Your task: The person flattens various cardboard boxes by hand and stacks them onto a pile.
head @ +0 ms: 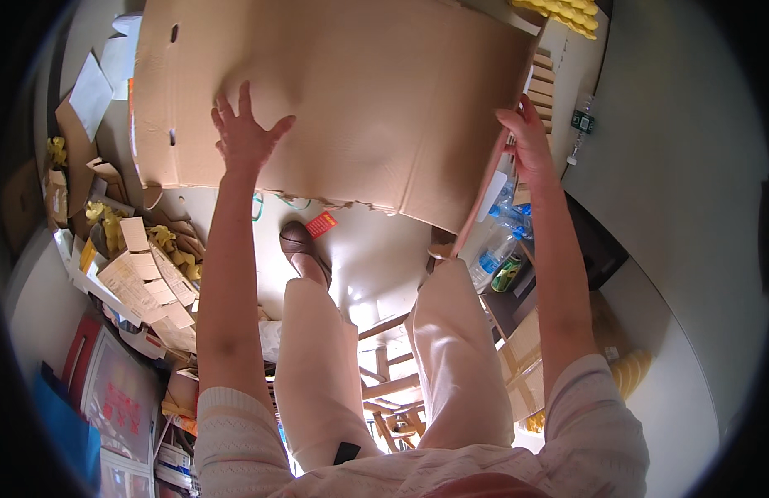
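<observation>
A large brown cardboard sheet (353,118) spans the space before my legs. Its near edge is ragged, and two small slots show along its left side. My left hand (246,137) is over the left half with fingers spread, holding nothing; whether the palm touches the board cannot be told. At the right, my right hand (526,134) grips the sheet's folded edge between thumb and fingers. Below the ragged edge, a red printed card (321,225) lies on the floor beside my brown shoe (297,239).
Flattened carton scraps (151,274) and yellow packing pieces (107,221) are heaped at left. On the right are plastic bottles (493,252), a green can (506,274) and another bottle (581,127) by the wall. A wooden stool (391,389) stands behind my legs.
</observation>
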`<state>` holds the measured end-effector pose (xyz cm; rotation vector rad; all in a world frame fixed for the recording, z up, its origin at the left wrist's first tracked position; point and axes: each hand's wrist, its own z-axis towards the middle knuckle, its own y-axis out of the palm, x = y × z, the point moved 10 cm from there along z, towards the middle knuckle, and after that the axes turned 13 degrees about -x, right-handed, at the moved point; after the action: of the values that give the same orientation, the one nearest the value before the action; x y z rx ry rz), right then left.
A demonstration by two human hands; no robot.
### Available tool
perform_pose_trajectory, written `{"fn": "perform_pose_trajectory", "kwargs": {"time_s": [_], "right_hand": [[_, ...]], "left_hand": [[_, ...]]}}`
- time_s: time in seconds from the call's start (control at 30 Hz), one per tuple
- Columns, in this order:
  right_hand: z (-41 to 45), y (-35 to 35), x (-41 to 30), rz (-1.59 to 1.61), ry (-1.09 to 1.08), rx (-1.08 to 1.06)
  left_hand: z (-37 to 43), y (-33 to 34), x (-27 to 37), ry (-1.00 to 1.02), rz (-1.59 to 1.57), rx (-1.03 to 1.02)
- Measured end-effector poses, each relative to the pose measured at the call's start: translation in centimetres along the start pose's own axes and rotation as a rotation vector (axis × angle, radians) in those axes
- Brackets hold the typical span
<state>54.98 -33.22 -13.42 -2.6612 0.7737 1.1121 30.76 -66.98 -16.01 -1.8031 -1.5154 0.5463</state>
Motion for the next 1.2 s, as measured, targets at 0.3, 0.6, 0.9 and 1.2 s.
{"fn": "perform_pose_trajectory", "kwargs": {"time_s": [0.3, 0.6, 0.9, 1.2], "right_hand": [[2.2, -10.4, 10.8, 0.61, 0.129, 0.048], [6.2, -11.6, 13.6, -0.415, 0.308, 0.383], [2.5, -14.7, 7.7, -0.153, 0.078, 0.354], [7.1, -19.2, 8.2, -2.639, -0.258, -0.136]], "left_hand": [[1.3, 1.3, 0.1, 0.009, 0.071, 0.031], [0.5, -0.5, -3.4, 0.071, 0.111, 0.167], [0.3, 0.1, 1.0, -0.026, -0.027, -0.018], [3.5, 3.3, 2.9, 0.274, -0.198, 0.106]]}}
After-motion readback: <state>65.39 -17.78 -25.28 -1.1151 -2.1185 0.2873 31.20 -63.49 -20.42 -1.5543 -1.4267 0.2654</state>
